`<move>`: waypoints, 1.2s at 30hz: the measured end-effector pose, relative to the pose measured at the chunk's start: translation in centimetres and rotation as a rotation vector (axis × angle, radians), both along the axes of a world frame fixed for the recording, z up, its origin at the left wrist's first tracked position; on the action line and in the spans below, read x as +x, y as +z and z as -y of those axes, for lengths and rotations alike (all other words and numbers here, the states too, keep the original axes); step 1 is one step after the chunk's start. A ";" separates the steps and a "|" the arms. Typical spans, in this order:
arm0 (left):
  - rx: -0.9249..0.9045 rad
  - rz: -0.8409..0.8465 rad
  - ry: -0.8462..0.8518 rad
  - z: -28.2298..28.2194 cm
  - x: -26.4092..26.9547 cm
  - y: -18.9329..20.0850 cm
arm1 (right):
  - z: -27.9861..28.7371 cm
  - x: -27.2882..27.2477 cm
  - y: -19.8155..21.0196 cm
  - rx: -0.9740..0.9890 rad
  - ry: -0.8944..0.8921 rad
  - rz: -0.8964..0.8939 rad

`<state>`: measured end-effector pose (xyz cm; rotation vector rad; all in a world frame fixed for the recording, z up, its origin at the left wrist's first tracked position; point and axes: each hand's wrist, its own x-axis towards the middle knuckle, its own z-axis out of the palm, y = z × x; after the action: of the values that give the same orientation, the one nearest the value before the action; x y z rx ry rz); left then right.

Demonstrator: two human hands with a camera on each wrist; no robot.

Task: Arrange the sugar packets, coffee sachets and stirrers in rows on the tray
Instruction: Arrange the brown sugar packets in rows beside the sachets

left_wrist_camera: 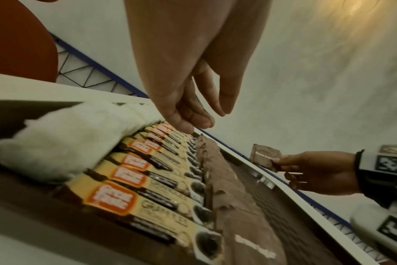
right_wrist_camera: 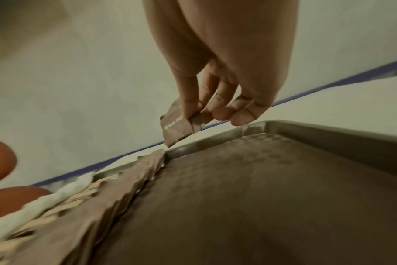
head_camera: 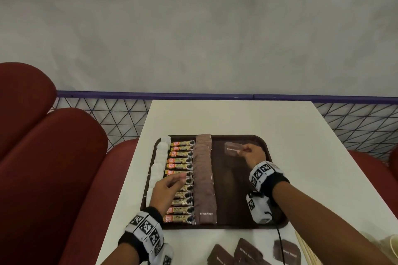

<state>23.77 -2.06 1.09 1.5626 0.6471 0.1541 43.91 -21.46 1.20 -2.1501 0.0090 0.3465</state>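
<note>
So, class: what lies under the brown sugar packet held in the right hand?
Bare tray floor lies under the brown sugar packet; the right hand holds it above. Nothing else shows there.

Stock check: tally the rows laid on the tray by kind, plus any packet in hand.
White sugar row: 1
Coffee row: 1
Brown sugar row: 1
Brown packet, pinched by the right hand above the tray: 1
Total: 3 rows and 1 packet in hand.

One tray [head_camera: 271, 180], three full rows (white, coffee, brown), one lifted packet [head_camera: 232, 149].
</note>
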 end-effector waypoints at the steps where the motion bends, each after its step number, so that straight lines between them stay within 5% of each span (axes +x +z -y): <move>1: -0.008 0.001 0.002 -0.5 -0.2 -0.2 | -0.3 1.1 0.0 -0.022 -0.009 -0.008; 24: -0.065 -0.021 0.104 -4.4 -1.5 -0.6 | -7.6 6.9 -3.4 -0.440 0.121 -0.033; 30: -0.058 -0.113 -0.125 -1.9 -1.9 0.1 | -4.9 4.6 -1.4 -0.471 0.157 0.068; 36: 0.033 -0.232 -0.529 2.2 -3.9 -0.5 | 1.7 -3.2 -0.6 -0.282 0.284 0.068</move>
<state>19.89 -4.28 0.63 1.7459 0.3898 -0.4190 40.74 -23.13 0.59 -2.4463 -0.3055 0.4578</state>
